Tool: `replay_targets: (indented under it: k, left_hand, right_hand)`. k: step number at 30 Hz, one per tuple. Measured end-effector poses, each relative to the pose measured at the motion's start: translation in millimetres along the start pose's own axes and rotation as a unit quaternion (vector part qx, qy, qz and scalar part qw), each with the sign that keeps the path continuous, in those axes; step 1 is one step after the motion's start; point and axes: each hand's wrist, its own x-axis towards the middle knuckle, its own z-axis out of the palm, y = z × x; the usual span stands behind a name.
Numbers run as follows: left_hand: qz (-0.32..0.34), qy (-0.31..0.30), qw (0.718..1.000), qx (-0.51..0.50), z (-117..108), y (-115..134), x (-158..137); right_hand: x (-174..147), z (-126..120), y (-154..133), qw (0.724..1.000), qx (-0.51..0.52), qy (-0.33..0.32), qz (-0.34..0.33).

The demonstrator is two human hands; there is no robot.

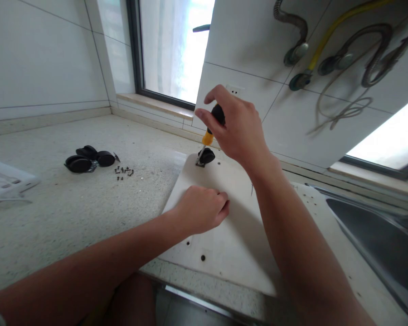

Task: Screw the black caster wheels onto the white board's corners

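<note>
My right hand (pixel 240 127) grips the black end of a screwdriver (pixel 208 137) with a black and yellow handle. Its tip points down at the mounting plate of a black caster wheel (pixel 207 155), which sits near the far left corner of a white board (pixel 231 246). Curled into a fist, my left hand (pixel 204 209) rests on the board nearer to me; the inside of that fist is hidden. Several small screws (pixel 124 171) lie scattered on the counter to the left. More black casters (pixel 80 163) stand just beyond them.
The speckled counter (pixel 88 217) carries the board. A white device with a cable (pixel 8 179) lies at the left edge. On the right is a metal sink (pixel 377 235). Hoses and a yellow pipe (pixel 333 29) hang on the tiled wall, near a socket (pixel 235 89) and a window (pixel 173 50).
</note>
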Motion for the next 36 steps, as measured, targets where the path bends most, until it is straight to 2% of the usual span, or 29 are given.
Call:
replay_targets:
  k: [4, 9, 14, 19, 24, 29, 34, 36]
  left_hand:
    - [0.001, 0.002, 1.0, -0.008, 1.0, -0.3, -0.4]
    - [-0.001, -0.004, 1.0, -0.01, 0.4, -0.5, -0.3]
    - [-0.001, -0.004, 1.0, -0.007, 0.2, -0.1, -0.3]
    - [0.001, 0.004, 1.0, -0.006, 1.8, -0.5, -0.7]
    - [0.003, 0.008, 1.0, -0.011, 1.9, -0.9, -0.5]
    - [0.005, 0.01, 1.0, -0.01, 2.4, -0.7, -0.2]
    - [0.004, 0.007, 1.0, -0.018, 3.6, -1.5, -0.3]
    - [0.005, 0.01, 1.0, -0.018, 3.8, -1.5, -0.4]
  right_hand:
    - [-1.0, -5.5, 2.9, 0.995, 0.058, -0.074, -0.047]
    - [-1.5, -0.8, 1.3, 0.999, -0.028, 0.004, -0.016]
    - [-2.3, -10.4, -2.4, 0.994, 0.051, -0.085, -0.048]
    - [-1.8, -11.4, -3.9, 0.999, -0.018, -0.035, -0.017]
    - [-2.7, -16.1, -1.7, 0.995, 0.024, -0.088, -0.047]
    - [-1.6, -10.8, -4.0, 0.999, -0.029, -0.027, -0.008]
    - [-2.5, -14.1, -7.8, 0.994, 0.028, -0.092, -0.059]
    - [-1.9, -13.4, -7.4, 0.996, 0.005, -0.075, -0.05]
